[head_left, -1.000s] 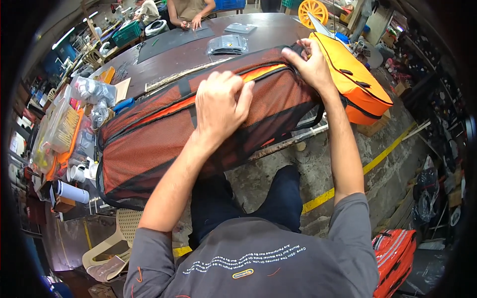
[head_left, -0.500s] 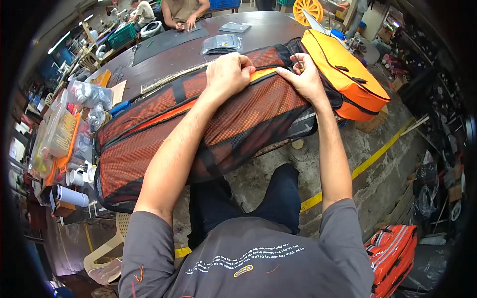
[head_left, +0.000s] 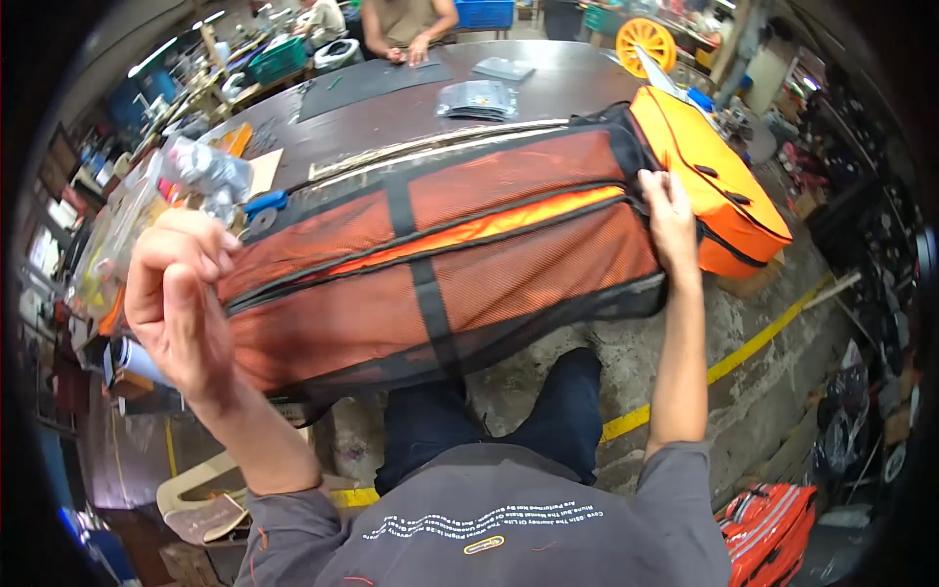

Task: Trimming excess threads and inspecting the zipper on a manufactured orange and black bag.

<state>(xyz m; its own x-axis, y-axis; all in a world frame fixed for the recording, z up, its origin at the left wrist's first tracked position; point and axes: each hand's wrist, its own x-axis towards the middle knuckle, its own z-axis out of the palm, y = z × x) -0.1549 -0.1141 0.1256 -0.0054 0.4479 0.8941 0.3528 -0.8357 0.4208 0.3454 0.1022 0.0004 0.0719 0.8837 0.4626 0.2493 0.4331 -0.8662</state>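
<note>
A long bag (head_left: pixel 548 284) of black mesh with orange beneath lies across the table edge before me. A strip of brighter orange shows along its lengthwise opening, between black edges. Its right end carries a solid orange compartment (head_left: pixel 699 176) with black zippers. My right hand (head_left: pixel 673 220) is closed at the black edge beside that compartment, fingertips pinched on the bag; a thin dark tip shows just above them. Raised over the bag's left end, my left hand (head_left: pixel 181 289) has its fingers curled together. Whatever may be between those fingers is too small or blurred to name.
Grey flat pieces (head_left: pixel 477 100) are stacked on the dark table (head_left: pixel 391 127). Another person's hands (head_left: pixel 411 51) work at a black sheet across from me. Clear containers crowd the left side. A yellow wheel (head_left: pixel 646 47) stands far right; a red bag (head_left: pixel 768 533) sits low right.
My left hand has left the middle of the bag and swung up and left. My right hand has shifted to the bag's right end. More of the orange strip is uncovered.
</note>
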